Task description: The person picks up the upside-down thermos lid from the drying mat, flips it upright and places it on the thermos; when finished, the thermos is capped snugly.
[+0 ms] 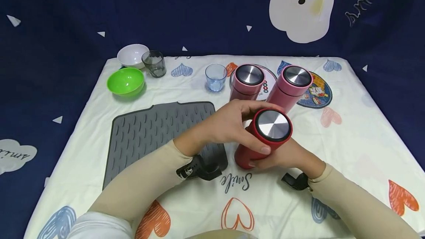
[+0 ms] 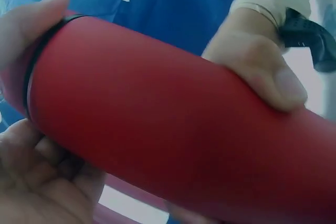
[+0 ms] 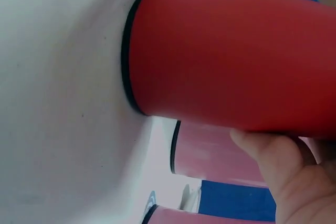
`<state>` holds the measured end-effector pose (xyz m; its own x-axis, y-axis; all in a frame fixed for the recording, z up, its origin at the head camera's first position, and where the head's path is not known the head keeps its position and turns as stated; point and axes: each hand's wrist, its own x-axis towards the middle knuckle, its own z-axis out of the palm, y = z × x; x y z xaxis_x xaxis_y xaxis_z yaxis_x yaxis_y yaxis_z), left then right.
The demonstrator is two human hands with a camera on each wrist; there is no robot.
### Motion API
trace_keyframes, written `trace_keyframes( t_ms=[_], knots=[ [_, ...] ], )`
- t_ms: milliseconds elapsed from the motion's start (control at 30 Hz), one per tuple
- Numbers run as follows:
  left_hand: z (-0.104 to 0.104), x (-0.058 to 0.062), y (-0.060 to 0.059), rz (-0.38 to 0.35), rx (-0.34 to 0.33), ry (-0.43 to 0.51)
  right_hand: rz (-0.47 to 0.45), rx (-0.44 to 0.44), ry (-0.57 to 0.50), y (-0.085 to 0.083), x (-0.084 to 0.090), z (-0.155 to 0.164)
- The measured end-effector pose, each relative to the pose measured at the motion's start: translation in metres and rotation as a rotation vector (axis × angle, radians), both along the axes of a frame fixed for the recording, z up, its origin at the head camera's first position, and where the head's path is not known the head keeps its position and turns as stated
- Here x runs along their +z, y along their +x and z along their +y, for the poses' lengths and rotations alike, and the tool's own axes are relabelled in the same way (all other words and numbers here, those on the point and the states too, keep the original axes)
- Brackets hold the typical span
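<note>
Both hands hold a red thermos flask (image 1: 245, 155) with a brushed-metal disc on its lid, tilted slightly. My left hand (image 1: 236, 123) grips it round the lid end, thumb along the near side. Lower on the body, my right hand (image 1: 285, 154) holds it, its thumb pressed on the red surface in the left wrist view. The right wrist view shows the black-ringed base close to the white cloth; whether it touches is unclear. Just behind stand two pink thermos flasks, a left one (image 1: 245, 89) and a right one (image 1: 286, 93), both with metal-topped lids.
A grey ribbed mat (image 1: 159, 124) lies left of the flask. Farther back are a blue glass (image 1: 216, 78), a dark glass (image 1: 156, 65), a green bowl (image 1: 125, 82) and a white bowl (image 1: 132, 55). A round patterned mat (image 1: 320, 91) lies by the right pink flask.
</note>
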<state>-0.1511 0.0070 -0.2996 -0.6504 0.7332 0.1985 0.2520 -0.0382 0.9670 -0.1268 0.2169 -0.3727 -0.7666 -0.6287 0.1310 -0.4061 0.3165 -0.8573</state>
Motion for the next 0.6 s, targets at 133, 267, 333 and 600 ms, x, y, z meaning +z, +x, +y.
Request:
trace_keyframes(
  t_ms=[133,267,333,600],
  knots=[
    [0.002,0.000,0.011,0.162,0.106,-0.029,0.016,0.030,-0.005,-0.002,-0.003,-0.002],
    [0.005,0.005,0.029,0.363,0.330,-0.029,0.068,0.040,0.005,-0.001,-0.005,-0.002],
    [0.006,0.006,0.027,0.324,0.312,0.021,0.065,0.040,-0.001,-0.001,-0.004,-0.002],
    [0.002,-0.001,0.005,-0.056,-0.053,0.081,0.006,0.095,-0.025,-0.003,-0.004,0.002]
  ],
)
